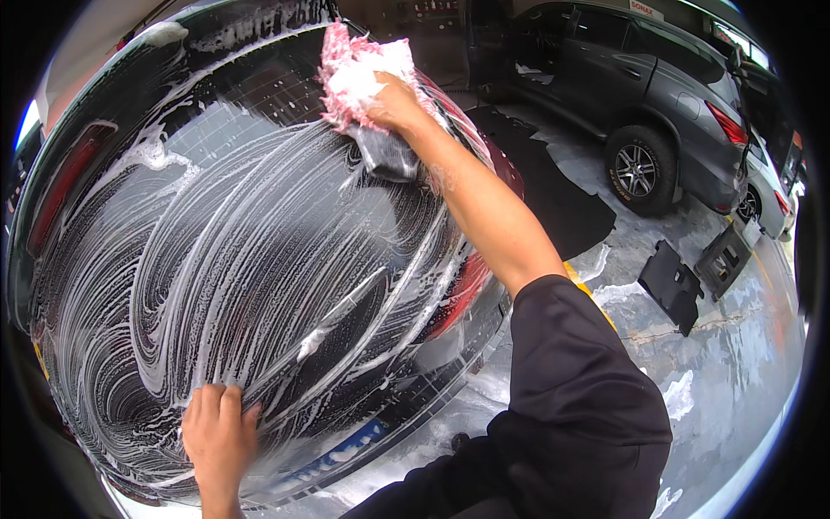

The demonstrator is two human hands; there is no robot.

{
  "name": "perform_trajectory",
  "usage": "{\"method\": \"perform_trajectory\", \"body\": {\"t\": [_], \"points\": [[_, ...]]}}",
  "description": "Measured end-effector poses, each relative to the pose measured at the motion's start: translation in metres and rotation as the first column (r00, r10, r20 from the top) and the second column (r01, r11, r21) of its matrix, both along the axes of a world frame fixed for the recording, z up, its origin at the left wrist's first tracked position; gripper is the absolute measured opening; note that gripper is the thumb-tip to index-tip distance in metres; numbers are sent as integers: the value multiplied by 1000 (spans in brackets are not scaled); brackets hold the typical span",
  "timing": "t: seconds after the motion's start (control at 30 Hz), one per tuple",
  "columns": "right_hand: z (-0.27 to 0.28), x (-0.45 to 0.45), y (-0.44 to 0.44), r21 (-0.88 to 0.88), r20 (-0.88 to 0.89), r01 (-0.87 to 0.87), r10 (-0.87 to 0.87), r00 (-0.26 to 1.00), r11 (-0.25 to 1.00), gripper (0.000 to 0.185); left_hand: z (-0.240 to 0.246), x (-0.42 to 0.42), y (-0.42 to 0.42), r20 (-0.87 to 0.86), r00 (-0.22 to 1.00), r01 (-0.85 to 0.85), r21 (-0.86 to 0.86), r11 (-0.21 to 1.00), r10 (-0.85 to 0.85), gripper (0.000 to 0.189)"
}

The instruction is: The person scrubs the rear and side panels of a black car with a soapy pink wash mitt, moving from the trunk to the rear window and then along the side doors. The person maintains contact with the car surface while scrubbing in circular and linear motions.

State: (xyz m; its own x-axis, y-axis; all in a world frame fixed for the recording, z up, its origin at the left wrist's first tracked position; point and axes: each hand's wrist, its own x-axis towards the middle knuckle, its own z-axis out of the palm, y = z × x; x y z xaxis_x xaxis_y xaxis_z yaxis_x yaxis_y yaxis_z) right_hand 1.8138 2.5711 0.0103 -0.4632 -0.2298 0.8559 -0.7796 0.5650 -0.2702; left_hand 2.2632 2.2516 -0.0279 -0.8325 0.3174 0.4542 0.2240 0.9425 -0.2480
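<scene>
My right hand grips a pink and white, suds-covered wash mitt or cloth at the upper right of a car's rear window. A dark, wet part of it hangs below my fingers. Streaked soap foam covers the rear window glass. The rear wiper lies diagonally across the glass, a clump of foam on it. At the lower left, my left hand rests near the wiper's lower end with its fingers bent; whether it holds anything cannot be told.
A grey SUV is parked at the upper right, with a white car behind it. A black mat and dark trim panels lie on the wet floor. A red tail light borders the glass.
</scene>
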Motion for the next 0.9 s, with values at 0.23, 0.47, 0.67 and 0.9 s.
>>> {"method": "perform_trajectory", "body": {"t": [0.23,0.47,0.67,0.9], "points": [[-43,93,36,158,-5,-59,61,998,986,43,-1,-2,-8,-19,1000,21,11,1000,-20,45],[96,86,-169,210,-278,-129,185,943,969,26,-5,-4,-3,-37,999,-18,9,1000,18,34],[87,140,-209,446,-161,-348,457,875,824,45,-16,-2,5,-178,965,-199,-26,980,191,48],[122,-160,-22,6,-2,-198,198,980,980,36,-20,-7,-3,-200,957,-224,-53,973,210,54]]}}
